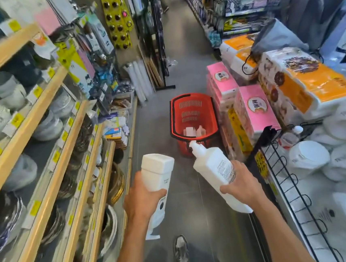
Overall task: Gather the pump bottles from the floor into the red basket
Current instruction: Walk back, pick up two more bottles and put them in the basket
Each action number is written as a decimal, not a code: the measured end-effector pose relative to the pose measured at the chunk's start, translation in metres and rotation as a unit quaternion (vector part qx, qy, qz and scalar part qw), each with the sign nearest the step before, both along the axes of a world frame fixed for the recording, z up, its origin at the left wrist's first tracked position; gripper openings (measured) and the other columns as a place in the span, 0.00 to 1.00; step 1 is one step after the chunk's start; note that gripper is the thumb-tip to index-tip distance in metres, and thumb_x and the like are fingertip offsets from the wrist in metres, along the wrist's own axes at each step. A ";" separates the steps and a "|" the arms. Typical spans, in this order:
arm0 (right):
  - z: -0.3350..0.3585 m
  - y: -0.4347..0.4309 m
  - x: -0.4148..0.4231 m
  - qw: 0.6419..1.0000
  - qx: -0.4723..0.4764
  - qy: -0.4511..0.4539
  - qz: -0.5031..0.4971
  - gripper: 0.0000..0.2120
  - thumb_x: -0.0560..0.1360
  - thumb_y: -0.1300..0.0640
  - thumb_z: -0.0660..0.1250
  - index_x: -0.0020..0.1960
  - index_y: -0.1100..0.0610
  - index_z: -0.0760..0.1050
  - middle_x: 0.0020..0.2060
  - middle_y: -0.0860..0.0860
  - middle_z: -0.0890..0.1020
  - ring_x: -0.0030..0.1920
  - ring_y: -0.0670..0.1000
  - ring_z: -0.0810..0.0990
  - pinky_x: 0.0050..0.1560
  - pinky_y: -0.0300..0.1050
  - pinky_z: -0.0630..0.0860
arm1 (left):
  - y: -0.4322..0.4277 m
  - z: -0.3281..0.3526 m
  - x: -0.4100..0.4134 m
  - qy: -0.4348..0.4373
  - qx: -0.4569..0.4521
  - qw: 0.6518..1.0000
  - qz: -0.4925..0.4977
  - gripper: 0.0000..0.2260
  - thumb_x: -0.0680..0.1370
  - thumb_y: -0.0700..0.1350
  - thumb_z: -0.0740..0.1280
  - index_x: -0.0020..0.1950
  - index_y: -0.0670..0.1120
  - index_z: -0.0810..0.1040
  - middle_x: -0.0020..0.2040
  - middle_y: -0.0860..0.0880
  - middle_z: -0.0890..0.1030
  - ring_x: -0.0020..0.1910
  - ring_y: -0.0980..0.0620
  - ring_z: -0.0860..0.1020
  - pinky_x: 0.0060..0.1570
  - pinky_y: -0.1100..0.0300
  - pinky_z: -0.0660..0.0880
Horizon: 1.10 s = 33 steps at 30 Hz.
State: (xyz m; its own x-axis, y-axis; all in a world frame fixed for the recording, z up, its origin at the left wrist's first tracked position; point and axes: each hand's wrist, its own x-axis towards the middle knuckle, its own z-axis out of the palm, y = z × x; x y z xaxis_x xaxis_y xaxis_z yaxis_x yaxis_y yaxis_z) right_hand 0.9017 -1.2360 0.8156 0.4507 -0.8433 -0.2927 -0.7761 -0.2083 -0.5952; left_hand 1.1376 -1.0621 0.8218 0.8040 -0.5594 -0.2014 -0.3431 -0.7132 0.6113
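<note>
Each of the hands is closed around a white bottle. The left hand (141,199) grips a white square-shouldered bottle (157,174) around its middle, base pointing forward; its pump end cannot be made out. The right hand (239,184) grips a white pump bottle (216,171) low on its body, nozzle aimed toward 12 o'clock. The red basket (194,119) stands on the floor ahead at 12 o'clock, well apart from both hands, with a few white bottles (194,131) already lying in it.

The likeliest trouble, as I judge it, is distance: releasing from here would drop both bottles short onto the grey floor (196,202). The raised black handle (189,136) crosses the near rim, and a bottle could catch on it and bounce out. The pink tissue packs (250,110) stacked just beside the basket at 2 o'clock crowd the right-hand approach. A shoe (181,250) at 6 o'clock suggests the person is mid-stride.
</note>
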 end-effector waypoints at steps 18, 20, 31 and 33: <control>0.002 -0.174 0.120 0.998 -0.004 0.000 -0.055 0.40 0.60 0.45 0.77 0.68 0.49 0.64 0.57 0.46 0.73 0.56 0.51 0.75 0.52 0.55 0.77 | -0.209 0.005 0.133 -0.002 -0.010 0.998 -0.063 0.33 0.63 0.56 0.78 0.65 0.56 0.68 0.56 0.52 0.81 0.53 0.43 0.80 0.48 0.52 0.76; 0.000 -0.202 0.128 0.999 -0.001 0.002 -0.052 0.40 0.62 0.47 0.78 0.68 0.49 0.64 0.57 0.46 0.72 0.55 0.50 0.74 0.52 0.55 0.77 | -0.237 0.002 0.141 0.007 -0.011 0.998 -0.064 0.33 0.61 0.58 0.76 0.61 0.58 0.67 0.56 0.52 0.82 0.52 0.43 0.80 0.51 0.49 0.78; -0.006 -0.350 0.172 0.998 0.014 -0.024 -0.050 0.39 0.61 0.47 0.79 0.67 0.48 0.64 0.56 0.45 0.73 0.55 0.49 0.75 0.51 0.53 0.79 | -0.374 0.004 0.179 -0.017 0.016 0.998 -0.051 0.32 0.63 0.58 0.77 0.61 0.56 0.65 0.55 0.52 0.81 0.50 0.45 0.80 0.48 0.50 0.77; -0.008 -0.371 0.180 0.998 0.026 -0.029 -0.056 0.40 0.60 0.46 0.78 0.67 0.48 0.65 0.57 0.45 0.73 0.55 0.49 0.75 0.52 0.55 0.79 | -0.392 0.001 0.184 -0.010 0.021 0.998 -0.055 0.32 0.62 0.58 0.76 0.60 0.58 0.65 0.54 0.53 0.81 0.50 0.45 0.80 0.48 0.51 0.77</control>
State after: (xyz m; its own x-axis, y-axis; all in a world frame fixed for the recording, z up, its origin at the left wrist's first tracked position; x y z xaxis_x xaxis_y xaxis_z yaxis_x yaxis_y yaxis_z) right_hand 1.0821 -1.6068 0.8080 0.3724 -0.8735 -0.3136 -0.7572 -0.0907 -0.6468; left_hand 1.3215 -1.4542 0.8223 0.7420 -0.6364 -0.2110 -0.4328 -0.6950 0.5742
